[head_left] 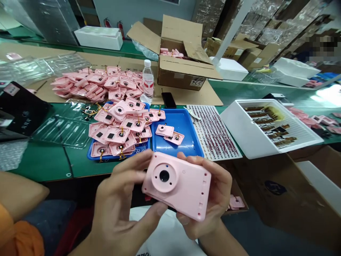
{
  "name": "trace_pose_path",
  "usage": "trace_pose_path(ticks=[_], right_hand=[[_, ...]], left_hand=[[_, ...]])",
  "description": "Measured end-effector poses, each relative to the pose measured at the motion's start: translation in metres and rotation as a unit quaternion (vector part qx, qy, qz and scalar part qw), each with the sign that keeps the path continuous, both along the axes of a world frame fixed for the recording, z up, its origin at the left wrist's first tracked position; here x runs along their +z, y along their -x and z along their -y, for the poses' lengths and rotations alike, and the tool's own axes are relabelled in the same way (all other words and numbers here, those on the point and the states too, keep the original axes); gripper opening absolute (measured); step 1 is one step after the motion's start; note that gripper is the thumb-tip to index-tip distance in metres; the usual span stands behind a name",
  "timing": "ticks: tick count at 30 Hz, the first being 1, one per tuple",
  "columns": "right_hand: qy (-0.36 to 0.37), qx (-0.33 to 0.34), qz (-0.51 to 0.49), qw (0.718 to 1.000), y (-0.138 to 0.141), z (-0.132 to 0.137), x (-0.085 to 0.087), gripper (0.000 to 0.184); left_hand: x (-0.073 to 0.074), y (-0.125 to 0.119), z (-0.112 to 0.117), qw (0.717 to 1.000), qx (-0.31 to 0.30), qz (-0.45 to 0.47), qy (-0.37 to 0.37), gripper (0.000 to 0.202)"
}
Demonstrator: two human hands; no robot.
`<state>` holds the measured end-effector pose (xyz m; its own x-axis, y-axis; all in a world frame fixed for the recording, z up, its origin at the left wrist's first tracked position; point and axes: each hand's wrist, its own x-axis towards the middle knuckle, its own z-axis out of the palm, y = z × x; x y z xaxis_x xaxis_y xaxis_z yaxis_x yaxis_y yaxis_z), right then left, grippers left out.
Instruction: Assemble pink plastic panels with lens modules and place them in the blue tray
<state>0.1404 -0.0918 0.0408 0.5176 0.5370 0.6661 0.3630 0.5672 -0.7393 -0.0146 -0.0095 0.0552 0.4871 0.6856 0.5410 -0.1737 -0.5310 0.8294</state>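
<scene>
A pink camera casing [183,188] is held up in front of me, its round lens ring facing my eyes and its body tilted down to the right. My right hand [217,192] grips the casing's right end, fingers along the top edge and thumb below. At the other end, my left hand [119,202] has its fingertips on the top left corner and its thumb on the lower edge. Beyond my hands, a blue tray [183,121] carries two pink casing parts [174,138]. To its left, another blue tray [90,154] is heaped with pink casing halves [117,133].
Behind the trays stand a piled heap of pink casings [90,83], a water bottle [148,80], a phone [168,100] and an open carton [183,73]. Rightward are a white sheet of small parts [215,131] and a foam box [239,142]. Someone's arm [21,192] is at left.
</scene>
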Motion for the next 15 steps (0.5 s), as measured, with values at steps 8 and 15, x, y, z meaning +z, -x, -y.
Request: trace_pose_path(ticks=[8,15], right_hand=[[0.021,0.181,-0.040,0.982,-0.014,0.009,-0.010,0.066],[0.001,0.158,0.137,0.978,-0.036,0.010,-0.022,0.084]], left_hand=[[-0.007,0.009,-0.024,0.989,-0.110,-0.090,-0.044,0.095],[-0.020,0.008,-0.029,0.989,-0.087,-0.013,-0.116,0.098]])
